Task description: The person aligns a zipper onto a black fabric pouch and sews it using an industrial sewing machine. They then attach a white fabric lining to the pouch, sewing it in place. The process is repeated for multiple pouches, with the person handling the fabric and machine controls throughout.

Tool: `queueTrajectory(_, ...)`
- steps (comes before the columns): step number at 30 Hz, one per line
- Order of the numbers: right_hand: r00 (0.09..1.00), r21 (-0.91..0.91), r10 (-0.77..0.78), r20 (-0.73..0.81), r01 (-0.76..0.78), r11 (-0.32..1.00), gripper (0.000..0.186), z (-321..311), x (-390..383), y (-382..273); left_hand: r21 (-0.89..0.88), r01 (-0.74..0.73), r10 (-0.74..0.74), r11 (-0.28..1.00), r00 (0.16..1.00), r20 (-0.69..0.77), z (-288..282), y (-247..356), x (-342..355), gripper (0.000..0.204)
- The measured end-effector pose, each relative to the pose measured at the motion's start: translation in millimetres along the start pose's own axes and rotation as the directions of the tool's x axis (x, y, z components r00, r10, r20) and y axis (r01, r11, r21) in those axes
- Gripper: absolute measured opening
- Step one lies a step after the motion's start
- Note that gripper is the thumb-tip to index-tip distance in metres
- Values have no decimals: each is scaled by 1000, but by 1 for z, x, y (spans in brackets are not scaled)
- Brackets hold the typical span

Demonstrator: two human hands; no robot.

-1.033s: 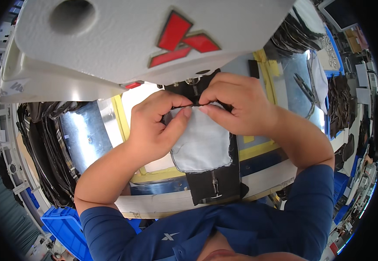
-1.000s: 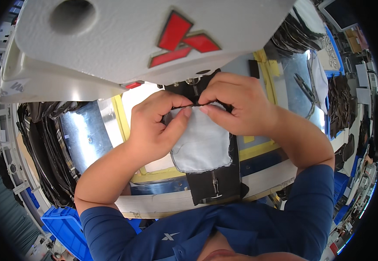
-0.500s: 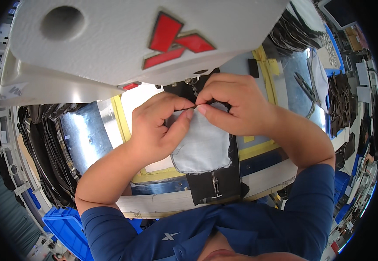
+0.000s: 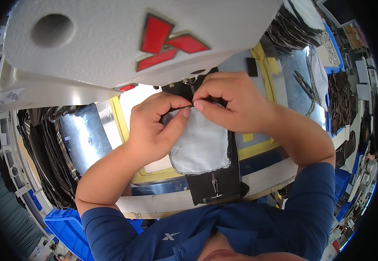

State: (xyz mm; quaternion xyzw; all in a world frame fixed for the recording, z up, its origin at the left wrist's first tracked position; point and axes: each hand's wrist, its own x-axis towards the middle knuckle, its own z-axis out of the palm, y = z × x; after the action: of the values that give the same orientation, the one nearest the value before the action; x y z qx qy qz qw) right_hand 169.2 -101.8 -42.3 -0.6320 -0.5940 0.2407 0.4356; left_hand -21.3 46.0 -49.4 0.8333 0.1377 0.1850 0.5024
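Side by side, my left hand and my right hand pinch the top edge of a pale grey piece of cloth, thumbs against fingers. The cloth hangs toward me with frayed lower edges. It lies over a black fabric strip that has a metal zipper pull at its near end. Just beyond my fingertips, the black strip runs under the white sewing machine head. The exact edge between the fingertips is mostly hidden.
Stacked dark garment pieces lie at the left above a blue bin. Black-handled scissors rest on the metal surface at the right. Further right hang dark fabric pieces. Yellow tape crosses the worktable.
Both hands keep their pinch on the cloth and have shifted very slightly left. The machine head also sits slightly further left in the picture.
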Motion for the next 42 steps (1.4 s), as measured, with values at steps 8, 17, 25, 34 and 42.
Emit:
queueTrajectory(8, 990, -201, -129, -62, 114, 973, 8, 4, 0, 3, 89, 33, -27, 996, 997, -67, 1, -2, -1, 12)
queueTrajectory(17, 992, -432, -86, -93, 37, 901, 13, 5, 5, 8, 131, 439, -435, 889, 899, -58, -5, 6, 10, 22)
queueTrajectory(25, 991, -452, 111, -77, -134, 882, 23, -10, 38, 22, 497, 182, -195, 848, 980, -26, -19, -30, 44, 24)
queueTrajectory(34, 997, -471, 63, -54, -81, 879, 31, -11, 44, 40, 463, 292, -349, 837, 936, 41, -23, -25, 47, 37)
queueTrajectory(42, 955, -482, 294, 43, -238, 843, 33, -21, 57, 28, 505, 185, -262, 843, 961, 87, -28, -36, 51, 37)
